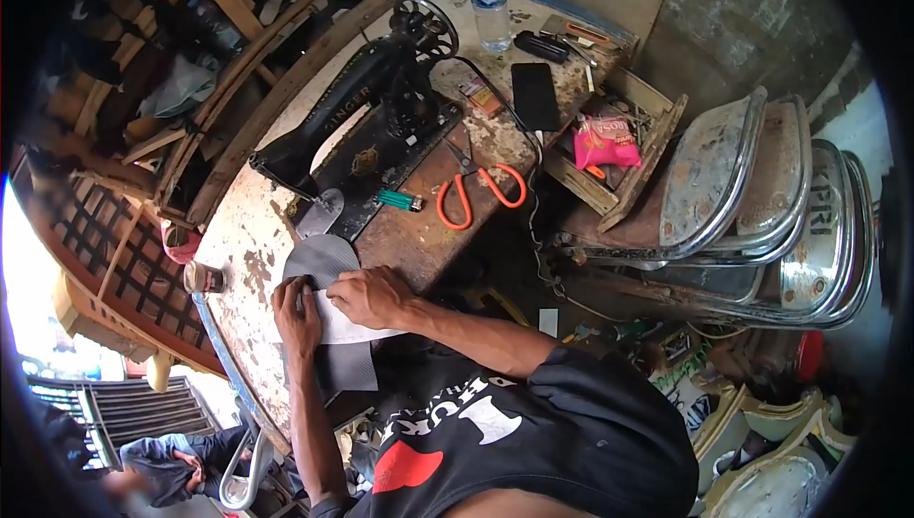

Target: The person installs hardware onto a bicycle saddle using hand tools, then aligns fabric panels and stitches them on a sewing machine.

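Note:
On the worn table edge lies a grey sheet (347, 366) with a rounded top, and a white piece (343, 324) rests over it. My left hand (297, 316) is on the left side of both, its fingers bent and pressed down. From the right, my right hand (369, 297) lies on the white piece with curled fingers; what is beneath them is hidden. Beyond my hands stands a black sewing machine (352, 118). A green lighter (399, 200) and orange-handled scissors (466, 189) lie to its right.
A small jar (203, 277) stands at the table's left edge. Farther back are a water bottle (489, 4) and a black phone (535, 97). An open drawer (628, 189) juts out at the right, near stacked metal chairs (724, 175). A person (176, 461) sits at lower left.

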`<act>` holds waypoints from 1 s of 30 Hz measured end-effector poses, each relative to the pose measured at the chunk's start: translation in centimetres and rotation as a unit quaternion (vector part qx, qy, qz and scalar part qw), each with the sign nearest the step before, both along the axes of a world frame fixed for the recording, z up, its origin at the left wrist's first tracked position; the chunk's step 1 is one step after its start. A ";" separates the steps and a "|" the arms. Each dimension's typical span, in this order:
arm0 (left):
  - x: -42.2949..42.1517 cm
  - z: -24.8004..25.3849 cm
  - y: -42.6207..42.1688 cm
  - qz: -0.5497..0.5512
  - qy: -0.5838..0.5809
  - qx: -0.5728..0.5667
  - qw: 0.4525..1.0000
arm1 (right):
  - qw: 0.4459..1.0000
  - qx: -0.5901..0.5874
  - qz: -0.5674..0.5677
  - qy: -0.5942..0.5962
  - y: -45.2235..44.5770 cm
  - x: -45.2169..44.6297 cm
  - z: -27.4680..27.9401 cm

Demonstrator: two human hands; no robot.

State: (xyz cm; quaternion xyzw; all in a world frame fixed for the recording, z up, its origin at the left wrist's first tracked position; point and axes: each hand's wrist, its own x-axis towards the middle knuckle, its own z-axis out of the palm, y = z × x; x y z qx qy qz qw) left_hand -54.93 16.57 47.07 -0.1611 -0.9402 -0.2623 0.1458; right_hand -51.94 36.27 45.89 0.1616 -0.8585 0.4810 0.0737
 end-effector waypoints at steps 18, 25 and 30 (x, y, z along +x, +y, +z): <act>3.7 3.1 -0.4 -0.079 -0.099 0.033 0.991 | 0.994 0.044 0.100 -0.028 1.7 2.7 2.6; 3.7 3.8 -0.8 -0.096 -0.144 -0.014 0.985 | 0.986 -0.032 0.135 -0.094 1.8 2.2 3.6; -0.8 4.1 -1.6 -0.212 -0.195 0.067 0.955 | 0.985 -0.068 0.131 -0.087 2.4 0.1 5.3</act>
